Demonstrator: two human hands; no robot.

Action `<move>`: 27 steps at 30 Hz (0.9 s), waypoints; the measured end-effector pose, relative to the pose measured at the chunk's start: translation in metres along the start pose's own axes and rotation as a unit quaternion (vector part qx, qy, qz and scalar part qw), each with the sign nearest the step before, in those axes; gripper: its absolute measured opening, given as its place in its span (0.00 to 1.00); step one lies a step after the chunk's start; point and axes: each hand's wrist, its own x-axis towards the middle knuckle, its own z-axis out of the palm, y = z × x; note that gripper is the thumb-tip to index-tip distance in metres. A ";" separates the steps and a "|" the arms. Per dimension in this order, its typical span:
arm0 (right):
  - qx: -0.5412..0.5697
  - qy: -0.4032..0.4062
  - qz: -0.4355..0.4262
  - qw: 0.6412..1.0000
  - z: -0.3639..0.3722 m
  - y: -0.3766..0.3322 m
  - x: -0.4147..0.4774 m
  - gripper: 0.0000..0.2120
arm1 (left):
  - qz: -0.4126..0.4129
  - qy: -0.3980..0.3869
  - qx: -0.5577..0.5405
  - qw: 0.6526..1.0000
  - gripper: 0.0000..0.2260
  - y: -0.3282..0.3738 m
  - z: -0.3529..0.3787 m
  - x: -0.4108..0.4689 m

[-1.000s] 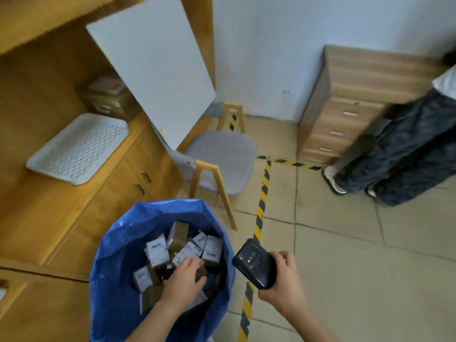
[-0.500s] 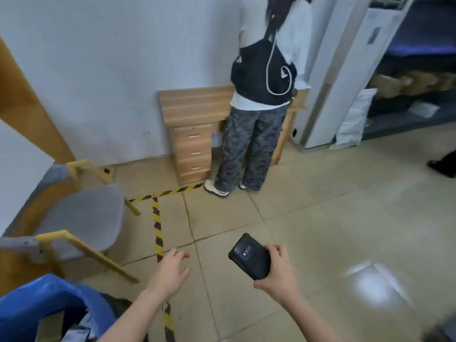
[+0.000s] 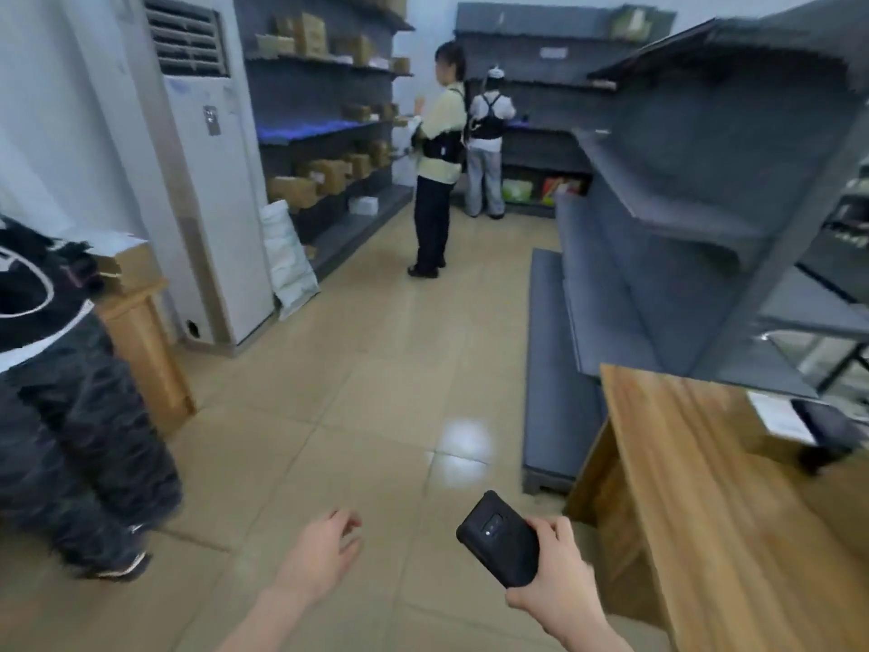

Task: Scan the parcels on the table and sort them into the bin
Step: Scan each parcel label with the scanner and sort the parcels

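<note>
Right grip [image 3: 559,585] curls round a black scanner [image 3: 501,538]; left grip [image 3: 319,552] hangs relaxed.

The counter [image 3: 696,501] stands at your right, with a shelf rack [image 3: 658,218] just behind it running back along that side. At your left a person [image 3: 70,392] stands before a wooden desk [image 3: 141,341]; behind the desk stands an air conditioner [image 3: 211,190], with a sack [image 3: 287,256] leaning between it and the wall shelves [image 3: 319,127] that carry boxes [image 3: 291,190]. A second person [image 3: 439,152] and a third person [image 3: 486,134] stand far ahead at the shelves, and your left hand [image 3: 324,552] and right hand [image 3: 559,585] are low in front, the right holding the scanner [image 3: 501,538] beside the counter.
</note>
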 end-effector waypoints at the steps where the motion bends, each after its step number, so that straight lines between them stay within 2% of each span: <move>1: 0.002 0.013 0.024 1.000 -0.011 0.011 0.001 0.41 | 0.018 -0.014 -0.007 1.000 0.09 0.014 0.007 0.023; 8: 0.041 0.100 0.212 0.971 -0.061 0.092 -0.020 0.45 | 0.185 -0.126 -0.014 0.974 0.07 0.131 0.083 0.113; 10: 0.047 0.119 0.258 0.958 -0.067 0.117 -0.032 0.43 | 0.225 -0.160 -0.011 0.961 0.10 0.167 0.108 0.121; 14: 0.055 0.177 0.322 0.928 -0.082 0.166 -0.052 0.36 | 0.307 -0.205 -0.006 0.929 0.06 0.242 0.152 0.127; 22: 0.097 0.235 0.367 0.895 -0.137 0.254 -0.062 0.39 | 0.385 -0.262 0.037 0.884 0.06 0.367 0.214 0.142; 27: 0.106 0.275 0.393 0.871 -0.166 0.299 -0.075 0.41 | 0.409 -0.291 0.043 0.864 0.12 0.435 0.249 0.148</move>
